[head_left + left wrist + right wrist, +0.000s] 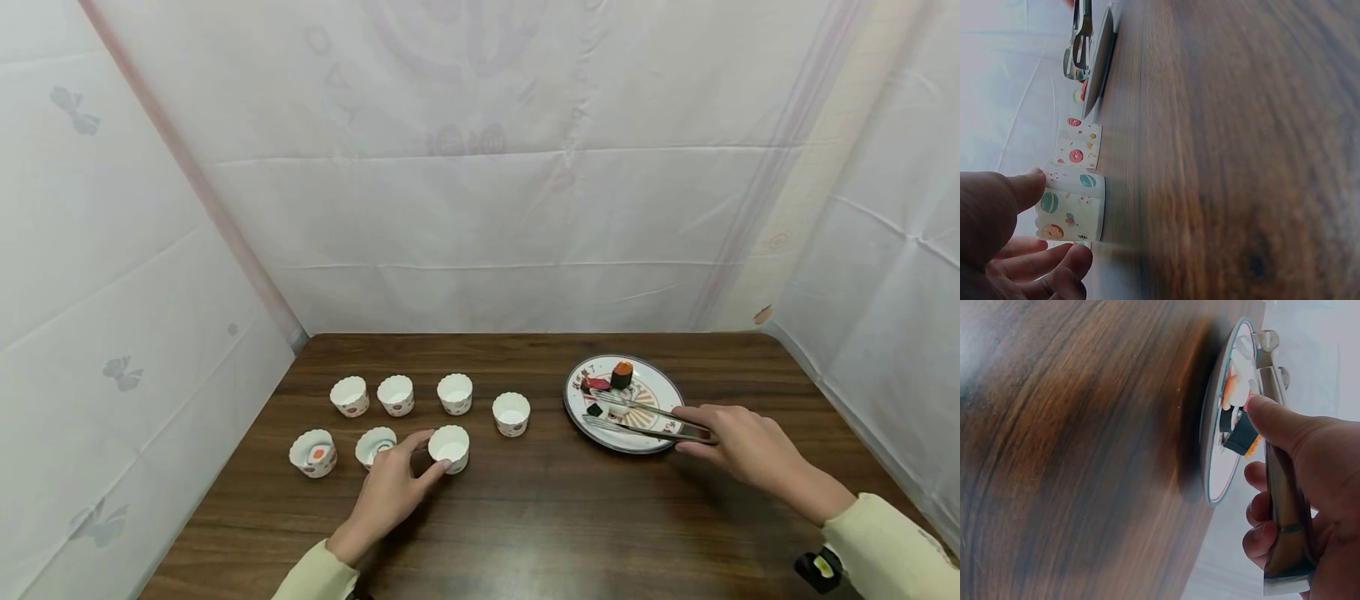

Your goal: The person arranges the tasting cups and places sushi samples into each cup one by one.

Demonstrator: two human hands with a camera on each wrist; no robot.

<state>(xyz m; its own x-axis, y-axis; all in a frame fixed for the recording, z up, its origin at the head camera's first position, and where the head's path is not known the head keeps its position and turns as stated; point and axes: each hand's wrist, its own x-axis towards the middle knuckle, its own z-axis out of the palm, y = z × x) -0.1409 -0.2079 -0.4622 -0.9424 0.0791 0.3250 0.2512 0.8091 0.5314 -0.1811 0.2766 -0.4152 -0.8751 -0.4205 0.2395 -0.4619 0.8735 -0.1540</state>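
My left hand (392,487) holds a white paper baking cup (450,448) on the table, thumb on one side and fingers on the other. Macaron-like prints show on that cup (1071,203) in the left wrist view. In my right hand (750,446) are metal tongs (678,423), reaching over a round plate (660,377) with a dark rim. Their jaws stand apart, with a white and black sushi piece (595,410) between them. Behind them on the plate are an orange-topped sushi roll (622,375) and a red-topped piece (597,383).
Several more paper cups stand left of the plate, among them a cup (512,415) nearest it. The front-left cup (312,454) holds an orange and white piece; the cup (375,446) beside my left hand also holds something. White cloth (480,208) hangs behind the brown wooden table (540,533).
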